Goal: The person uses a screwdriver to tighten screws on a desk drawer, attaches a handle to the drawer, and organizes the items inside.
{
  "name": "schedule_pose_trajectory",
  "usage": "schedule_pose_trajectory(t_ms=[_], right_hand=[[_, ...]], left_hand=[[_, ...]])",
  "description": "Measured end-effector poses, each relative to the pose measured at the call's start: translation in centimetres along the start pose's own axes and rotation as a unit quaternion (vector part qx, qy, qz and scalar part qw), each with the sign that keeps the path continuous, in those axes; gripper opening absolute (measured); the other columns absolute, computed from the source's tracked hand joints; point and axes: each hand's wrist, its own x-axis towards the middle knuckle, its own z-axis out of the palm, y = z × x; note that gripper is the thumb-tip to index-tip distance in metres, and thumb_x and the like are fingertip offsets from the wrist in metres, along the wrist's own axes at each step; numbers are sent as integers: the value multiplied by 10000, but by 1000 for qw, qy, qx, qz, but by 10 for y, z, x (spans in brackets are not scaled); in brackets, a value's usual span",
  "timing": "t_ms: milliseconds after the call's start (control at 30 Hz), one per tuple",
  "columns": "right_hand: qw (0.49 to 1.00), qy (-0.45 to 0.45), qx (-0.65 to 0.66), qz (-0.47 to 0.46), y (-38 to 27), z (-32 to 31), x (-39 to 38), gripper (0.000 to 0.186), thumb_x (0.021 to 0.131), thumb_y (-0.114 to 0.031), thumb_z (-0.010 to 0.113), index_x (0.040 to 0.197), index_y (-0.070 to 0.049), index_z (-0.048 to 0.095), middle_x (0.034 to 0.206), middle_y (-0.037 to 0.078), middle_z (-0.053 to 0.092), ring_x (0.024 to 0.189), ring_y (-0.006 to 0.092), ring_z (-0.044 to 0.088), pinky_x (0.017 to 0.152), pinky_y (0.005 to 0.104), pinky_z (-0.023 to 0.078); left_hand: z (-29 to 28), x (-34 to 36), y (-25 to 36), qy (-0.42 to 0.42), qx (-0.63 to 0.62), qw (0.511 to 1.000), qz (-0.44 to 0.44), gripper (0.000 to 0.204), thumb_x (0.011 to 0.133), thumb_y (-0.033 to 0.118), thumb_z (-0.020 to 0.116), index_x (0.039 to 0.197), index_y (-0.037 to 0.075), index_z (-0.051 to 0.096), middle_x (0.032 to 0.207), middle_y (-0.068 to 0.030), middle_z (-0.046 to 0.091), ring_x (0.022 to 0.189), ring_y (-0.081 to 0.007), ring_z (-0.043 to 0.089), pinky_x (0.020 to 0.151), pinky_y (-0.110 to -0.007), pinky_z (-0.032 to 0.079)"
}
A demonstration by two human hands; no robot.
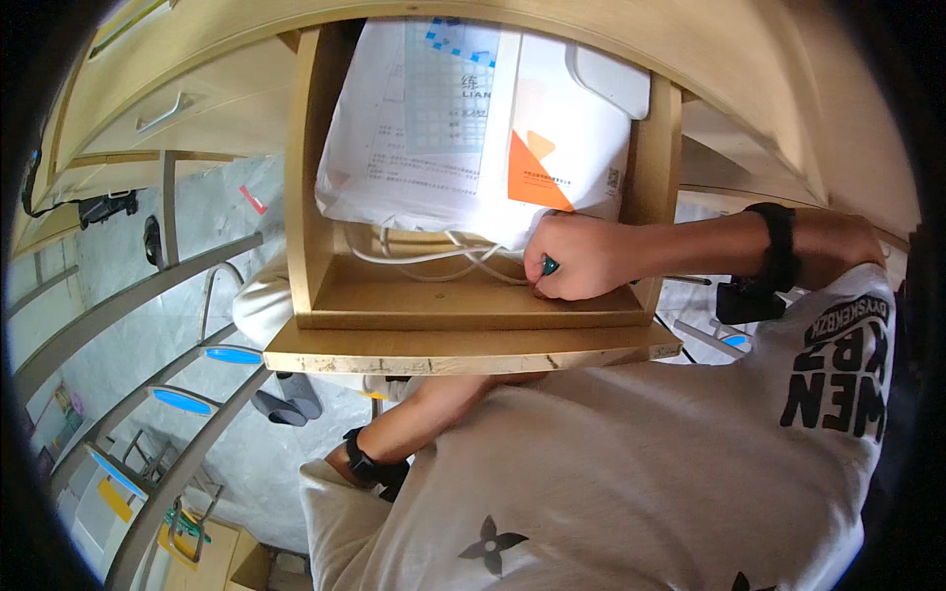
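A wooden drawer (473, 340) stands pulled out in front of me. My right hand (589, 254) is inside it at the near right, closed in a fist. The end of a small dark green thing (550, 264) pokes out between its fingers; its kind cannot be made out. White cables (404, 260) loop across the drawer floor beside that fist. Behind them lie stacked papers and booklets (414, 187), partly in a clear sleeve, and a white box (557, 118) with an orange patch. My left forearm reaches under the drawer front, which hides the fingers.
Closed by the upper left is another drawer front with a metal handle (160, 112). Grey metal rails with blue caps (233, 356) run along the left. Grey slippers (287, 399) lie on the tiled floor (261, 443). The desk edge (414, 10) overhangs the drawer's back.
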Motion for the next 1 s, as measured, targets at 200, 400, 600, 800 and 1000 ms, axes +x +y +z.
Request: schedule_pose_trajectory(t_ms=[200, 400, 600, 800, 1000], right_hand=[[1000, 20, -13, 19, -4, 5, -6, 142, 729, -81, 590, 789, 18, 672, 778, 153, 668, 749, 255, 646, 683, 331, 492], [999, 16, -28, 14, -6, 7, -3, 134, 713, -56, 569, 756, 27, 665, 730, 173, 649, 695, 285, 636, 645, 350, 487], [996, 12, -82, 16, -8, 7, 0, 150, 721, -76, 557, 722, 44, 648, 694, 190, 633, 679, 318, 630, 642, 379, 485], [995, -6, -94, 31, -8, 5, -1, 161, 756, -116, 583, 778, 23, 662, 784, 176, 655, 760, 306, 636, 696, 369, 489], [997, 43, -15, -55, 1, 4, -4, 127, 747, -82, 602, 811, 3, 672, 793, 148, 666, 800, 279, 634, 730, 343, 486]], left_hand=[[6, 4, 0, -14, -2, 1000, -11, 366, 941, 188, 507, 1248, -2, 456, 1209, -155, 546, 1063, -297, 567, 913, -443, 489], [7, 4, -2, -9, -2, 1000, -9, 364, 941, 187, 506, 1248, -1, 456, 1216, -152, 543, 1073, -297, 561, 917, -444, 487], [5, 3, -3, -3, 1, 1000, 0, 363, 941, 186, 505, 1248, -1, 456, 1223, -150, 539, 1083, -297, 555, 920, -445, 484], [3, 4, -6, 4, -11, 1000, 6, 379, 946, 184, 495, 1263, -18, 443, 1230, -160, 530, 1091, -293, 551, 934, -427, 480], [11, 1, 3, -7, 28, 1000, -1, 394, 954, 178, 476, 1280, -38, 424, 1237, -177, 515, 1091, -296, 550, 949, -401, 475]])
